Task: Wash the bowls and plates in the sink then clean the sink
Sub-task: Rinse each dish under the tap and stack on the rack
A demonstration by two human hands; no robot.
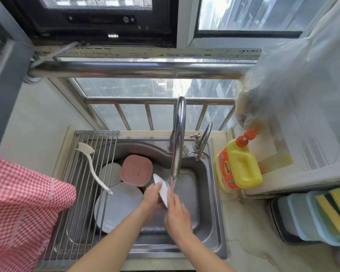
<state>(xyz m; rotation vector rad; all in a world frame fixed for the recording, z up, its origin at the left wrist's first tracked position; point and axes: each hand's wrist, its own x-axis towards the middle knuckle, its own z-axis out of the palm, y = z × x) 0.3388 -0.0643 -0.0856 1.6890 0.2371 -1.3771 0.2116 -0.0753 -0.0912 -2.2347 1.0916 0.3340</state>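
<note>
A white plate (162,190) stands on edge over the sink (208,193), under the faucet (177,146), between both hands. The left hand (152,195) grips its left side, fingers curled round the rim; the right hand (177,213) presses against its right face, though whether those fingers curl round it I cannot tell. Another white plate (119,207) and a pink bowl (136,170) lie to the left in the basin.

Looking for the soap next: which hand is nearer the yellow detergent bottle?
Right. The right hand is at the sink's middle, nearer the detergent bottle on the counter; the left hand lies farther left.
</note>
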